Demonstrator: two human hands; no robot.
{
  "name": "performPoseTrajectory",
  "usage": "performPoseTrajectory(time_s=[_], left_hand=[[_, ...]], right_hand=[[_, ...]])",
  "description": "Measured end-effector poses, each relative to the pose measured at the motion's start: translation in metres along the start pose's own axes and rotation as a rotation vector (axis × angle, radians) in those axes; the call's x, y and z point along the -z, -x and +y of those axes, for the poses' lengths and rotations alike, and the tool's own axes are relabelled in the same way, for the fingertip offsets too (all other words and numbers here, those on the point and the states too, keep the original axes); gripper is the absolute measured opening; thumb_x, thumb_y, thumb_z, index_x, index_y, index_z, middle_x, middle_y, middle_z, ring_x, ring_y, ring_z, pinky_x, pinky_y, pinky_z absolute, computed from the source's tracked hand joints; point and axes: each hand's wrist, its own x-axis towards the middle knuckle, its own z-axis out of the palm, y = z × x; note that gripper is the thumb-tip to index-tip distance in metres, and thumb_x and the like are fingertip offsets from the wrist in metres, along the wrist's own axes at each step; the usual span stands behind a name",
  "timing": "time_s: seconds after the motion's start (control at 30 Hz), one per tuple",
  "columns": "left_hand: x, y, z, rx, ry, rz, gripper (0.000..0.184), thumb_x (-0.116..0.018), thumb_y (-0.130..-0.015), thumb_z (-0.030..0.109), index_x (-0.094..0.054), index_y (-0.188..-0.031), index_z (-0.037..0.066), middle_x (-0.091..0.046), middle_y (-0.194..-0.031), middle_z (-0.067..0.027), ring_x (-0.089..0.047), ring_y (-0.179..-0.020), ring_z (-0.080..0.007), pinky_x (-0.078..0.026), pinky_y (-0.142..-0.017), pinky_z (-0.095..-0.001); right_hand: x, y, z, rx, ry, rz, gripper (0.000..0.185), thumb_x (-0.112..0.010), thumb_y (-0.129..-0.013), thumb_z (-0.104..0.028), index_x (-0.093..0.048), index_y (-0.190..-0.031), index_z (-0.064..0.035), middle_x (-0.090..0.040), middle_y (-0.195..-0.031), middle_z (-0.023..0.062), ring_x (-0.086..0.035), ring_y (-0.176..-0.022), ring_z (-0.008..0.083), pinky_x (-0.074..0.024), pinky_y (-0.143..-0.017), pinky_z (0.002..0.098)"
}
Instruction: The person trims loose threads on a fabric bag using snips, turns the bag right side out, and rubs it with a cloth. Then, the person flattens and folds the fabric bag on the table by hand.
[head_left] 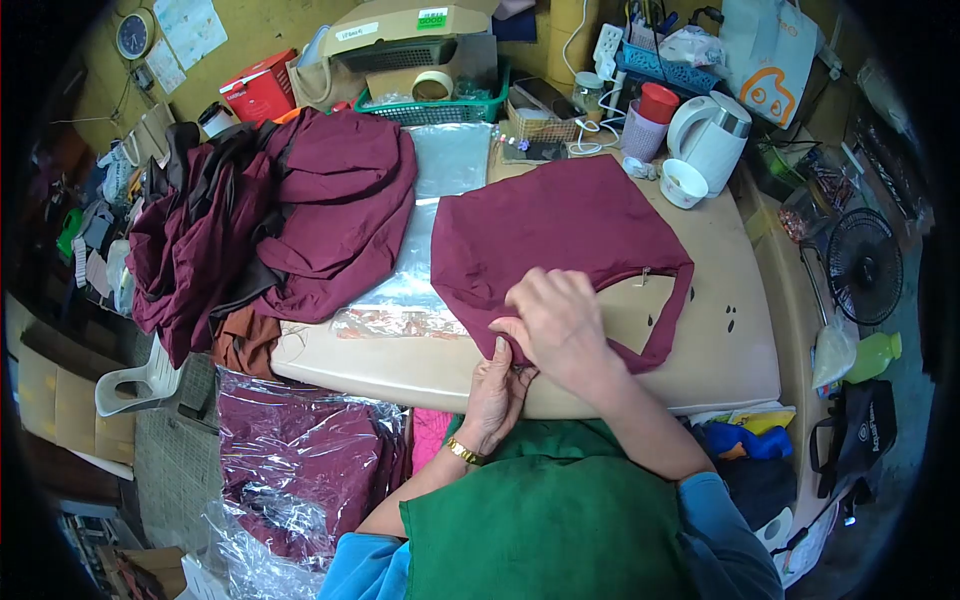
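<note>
A broad beige padded table [745, 355] fills the middle of the frame, and the person in the green apron [550, 520] works at its near edge. At upper left slumps a big heap of maroon garments with black lining [345, 185]; a maroon bundle in clear plastic wrap [300, 430] sits below it, at lower left. The maroon fabric piece with a curved opening [560, 215] lies right of centre, spread on the tabletop, its near corner at the table edge under both hands.

From where I stand, the left hand [490, 395], with a gold watch [465, 451] at the wrist, pinches that corner between thumb and fingers. The right hand [555, 315] is just above, fingers curled in; whether it grips cloth or something small, I can't tell. A small metal zip pull [645, 272] hangs at the opening's far edge.

To do this well, I'd hold the corner firmly in the left fingertips, leave the rest flat so it doesn't drag, and use short, light right-hand movements that won't stretch or pucker the seam.

As for writing, the pale shopping bag [765, 60] at upper right has an orange drawing; the black bag [868, 430] at right seems to read "AquaFlask". The red box [262, 87] has lettering too small to read, while a green label [432, 18] says "GOOD".
</note>
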Motion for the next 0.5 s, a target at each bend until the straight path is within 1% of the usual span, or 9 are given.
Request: performPoseTrajectory(time_s=[0.07, 0.13, 0.2, 0.23, 0.3, 0.33, 0.4, 0.47, 0.5], left_hand=[[0.011, -0.002, -0.007, 0.033, -0.018, -0.016, 0.041, -0.052, -0.103, 0.041, -0.060, -0.122, 0.006, -0.064, -0.124, -0.0060, -0.060, -0.117, -0.0200, -0.049, -0.102, -0.0397], [0.012, -0.003, -0.005, 0.019, -0.011, -0.062, 0.041, -0.052, -0.103, 0.041, -0.060, -0.123, 0.006, -0.063, -0.125, -0.0060, -0.059, -0.118, -0.0202, -0.048, -0.103, -0.0397], [0.012, -0.003, -0.001, 0.007, -0.007, -0.105, 0.041, -0.051, -0.103, 0.040, -0.060, -0.124, 0.006, -0.063, -0.127, -0.0060, -0.058, -0.119, -0.0203, -0.047, -0.104, -0.0398], [0.010, -0.002, 0.001, -0.001, -0.015, -0.140, 0.041, -0.052, -0.103, 0.040, -0.059, -0.125, 0.006, -0.062, -0.128, -0.0063, -0.058, -0.120, -0.0206, -0.047, -0.104, -0.0401], [0.008, -0.001, 0.004, -0.009, -0.025, -0.179, 0.041, -0.052, -0.103, 0.039, -0.059, -0.126, 0.006, -0.061, -0.130, -0.0065, -0.057, -0.121, -0.0209, -0.046, -0.105, -0.0405], [0.008, 0.000, 0.003, 0.000, -0.035, -0.191, 0.044, -0.053, -0.102, 0.040, -0.055, -0.130, 0.007, -0.060, -0.132, -0.0074, -0.056, -0.123, -0.0227, -0.045, -0.106, -0.0420], [0.010, 0.002, 0.003, 0.016, -0.045, -0.211, 0.047, -0.053, -0.102, 0.041, -0.052, -0.135, 0.007, -0.058, -0.135, -0.0083, -0.055, -0.125, -0.0244, -0.044, -0.107, -0.0434], [0.017, 0.007, 0.006, 0.040, 0.053, -0.125, 0.057, -0.056, -0.100, 0.045, -0.044, -0.142, 0.009, -0.054, -0.140, -0.0104, -0.050, -0.131, -0.0279, -0.041, -0.111, -0.0460], [0.021, 0.008, 0.011, 0.039, 0.088, -0.099, 0.065, -0.057, -0.097, 0.048, -0.037, -0.147, 0.011, -0.051, -0.143, -0.0114, -0.047, -0.134, -0.0300, -0.037, -0.114, -0.0475]], right_hand=[[-0.020, 0.012, 0.005, -0.004, 0.050, -0.065, 0.019, -0.071, -0.085, -0.022, -0.059, -0.080, -0.0085, -0.057, -0.075, 0.0070, -0.058, -0.073, 0.0274, -0.0417, -0.078, 0.0390], [-0.019, 0.008, 0.010, -0.040, -0.016, -0.088, 0.018, -0.068, -0.086, -0.019, -0.057, -0.080, -0.0070, -0.061, -0.073, 0.0074, -0.061, -0.071, 0.0277, -0.0440, -0.075, 0.0395], [-0.021, 0.008, 0.011, -0.123, -0.165, -0.066, 0.016, -0.064, -0.090, -0.015, -0.055, -0.081, -0.0056, -0.067, -0.072, 0.0081, -0.065, -0.066, 0.0281, -0.0464, -0.066, 0.0392], [-0.022, 0.008, 0.010, -0.127, -0.166, -0.066, 0.016, -0.064, -0.090, -0.015, -0.055, -0.081, -0.0056, -0.067, -0.072, 0.0081, -0.065, -0.066, 0.0281, -0.0464, -0.066, 0.0392], [-0.022, 0.005, 0.009, -0.186, -0.228, -0.047, 0.016, -0.059, -0.094, -0.013, -0.054, -0.082, -0.0047, -0.070, -0.072, 0.0091, -0.067, -0.062, 0.0308, -0.0476, -0.059, 0.0409], [-0.021, 0.004, 0.009, -0.187, -0.227, -0.045, 0.016, -0.059, -0.094, -0.013, -0.054, -0.082, -0.0047, -0.070, -0.072, 0.0091, -0.067, -0.062, 0.0308, -0.0476, -0.059, 0.0409], [-0.016, 0.002, 0.012, -0.318, -0.168, -0.147, 0.017, -0.059, -0.096, -0.019, -0.057, -0.085, -0.0056, -0.069, -0.069, 0.0091, -0.066, -0.060, 0.0335, -0.0490, -0.058, 0.0416], [0.010, -0.008, 0.036, -0.413, -0.271, -0.386, 0.021, -0.059, -0.096, -0.026, -0.063, -0.090, -0.0060, -0.070, -0.079, 0.0132, -0.068, -0.073, 0.0351, -0.0507, -0.068, 0.0444], [0.020, -0.006, 0.060, -0.285, -0.221, -0.499, 0.027, -0.061, -0.095, -0.032, -0.066, -0.095, -0.0054, -0.070, -0.097, 0.0166, -0.066, -0.095, 0.0331, -0.0488, -0.078, 0.0453]])
